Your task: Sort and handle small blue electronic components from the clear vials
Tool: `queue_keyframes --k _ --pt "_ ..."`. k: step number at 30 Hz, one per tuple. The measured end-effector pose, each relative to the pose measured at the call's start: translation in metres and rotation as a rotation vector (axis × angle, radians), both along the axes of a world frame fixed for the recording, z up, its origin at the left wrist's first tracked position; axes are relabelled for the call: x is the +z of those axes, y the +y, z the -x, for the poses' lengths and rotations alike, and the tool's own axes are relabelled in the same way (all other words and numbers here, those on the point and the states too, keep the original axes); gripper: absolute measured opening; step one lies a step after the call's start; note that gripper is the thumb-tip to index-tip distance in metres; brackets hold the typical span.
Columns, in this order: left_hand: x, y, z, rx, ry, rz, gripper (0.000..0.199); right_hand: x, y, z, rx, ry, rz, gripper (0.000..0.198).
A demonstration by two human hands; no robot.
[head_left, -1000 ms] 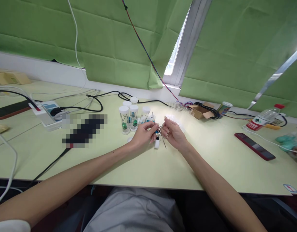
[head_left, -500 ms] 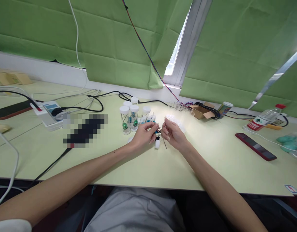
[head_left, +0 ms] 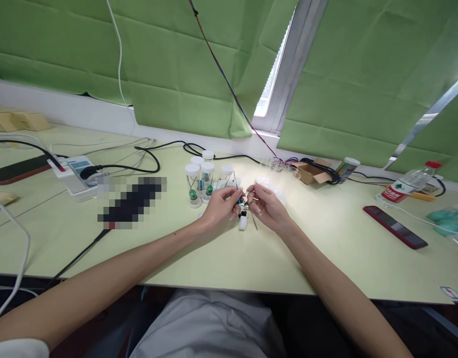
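Note:
Over the middle of the table, my left hand [head_left: 223, 206] and my right hand [head_left: 266, 206] meet with their fingertips almost touching. My left hand is closed in a pinch on a small blue part [head_left: 240, 201] with thin wire legs; its exact kind is too small to tell. My right hand pinches a thin wire [head_left: 247, 193] that spans the gap between the fingertips. Just below the hands lies a small white and black piece [head_left: 242, 222]. A thin dark rod [head_left: 254, 221] sticks out beneath my right fingers.
Several clear vials with white caps [head_left: 193, 186] stand left of my hands, some with green parts inside. Clear plastic pieces [head_left: 273, 186] lie behind my right hand. A power strip [head_left: 74, 176] is at left; a phone [head_left: 395, 227], water bottle [head_left: 406, 184] and cardboard box [head_left: 313, 171] are at right.
My right fingertips have dipped slightly and come nearer to the left ones. The wire between them now lies flatter. My left hand has barely moved.

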State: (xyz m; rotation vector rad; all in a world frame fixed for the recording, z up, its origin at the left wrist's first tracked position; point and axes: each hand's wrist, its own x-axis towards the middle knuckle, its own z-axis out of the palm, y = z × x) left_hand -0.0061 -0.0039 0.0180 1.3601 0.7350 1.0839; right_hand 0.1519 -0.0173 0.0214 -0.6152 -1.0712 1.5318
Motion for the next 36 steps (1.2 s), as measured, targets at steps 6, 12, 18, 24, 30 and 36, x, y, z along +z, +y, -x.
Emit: queue_keyframes --k 6,12,18,24,30,36 --pt "0.0023 0.0011 0.0014 0.008 0.002 -0.016 0.038 -0.0003 -0.0015 -0.0012 0.014 -0.014 -0.003 0.022" --pt "0.0029 0.0018 0.0016 0.001 0.007 -0.029 0.040 0.0005 -0.0023 -0.0011 0.009 -0.026 -0.011 0.020" --pt "0.0005 0.0044 0.0018 -0.018 0.012 -0.041 0.038 0.0015 -0.0021 0.0003 -0.006 0.001 -0.013 0.022" --pt "-0.0045 0.0082 0.0011 -0.058 -0.017 -0.045 0.036 0.0021 -0.0013 0.0011 -0.051 0.008 -0.011 0.024" --pt "-0.0050 0.0082 0.0008 -0.056 -0.014 -0.040 0.036 0.0012 -0.0003 0.0006 -0.077 0.007 -0.010 0.034" --pt "-0.0024 0.0060 0.0009 -0.042 0.015 -0.056 0.034 0.0014 0.0005 0.0005 -0.083 -0.037 -0.004 0.039"
